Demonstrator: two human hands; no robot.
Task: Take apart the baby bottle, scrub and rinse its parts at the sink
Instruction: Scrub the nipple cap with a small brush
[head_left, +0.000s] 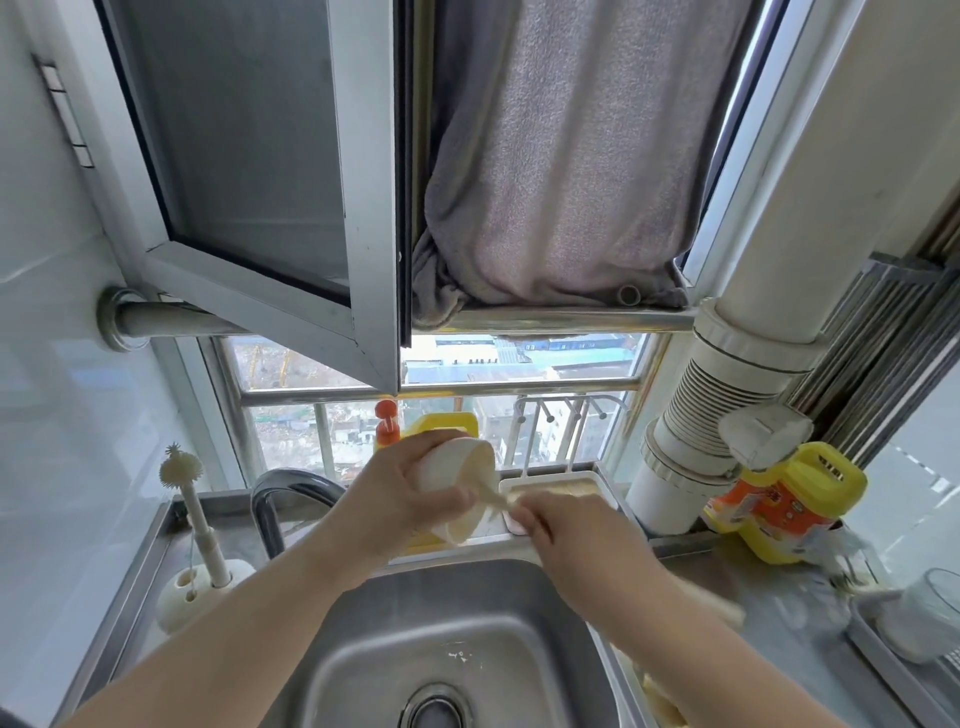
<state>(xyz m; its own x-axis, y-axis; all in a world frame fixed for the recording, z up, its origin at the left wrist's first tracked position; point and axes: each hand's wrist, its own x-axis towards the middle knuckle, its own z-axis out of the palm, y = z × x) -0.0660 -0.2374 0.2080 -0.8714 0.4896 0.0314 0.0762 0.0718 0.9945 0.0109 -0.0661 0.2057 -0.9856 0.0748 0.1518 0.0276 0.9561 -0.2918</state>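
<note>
My left hand (400, 499) grips a cream-white bottle part (457, 483), a cup-shaped cap or collar, above the back edge of the steel sink (545, 618). My right hand (571, 535) pinches a thin pale brush handle (496, 501) whose end goes into that part. The brush tip is hidden inside it. Both hands are blurred by motion.
A white bottle brush (182, 467) stands in its holder at the left. The dark faucet (275, 493) curves behind my left arm. Yellow detergent bottles (789, 504) stand on the right counter, with a glass (930, 618) on a tray. An open window sash hangs overhead.
</note>
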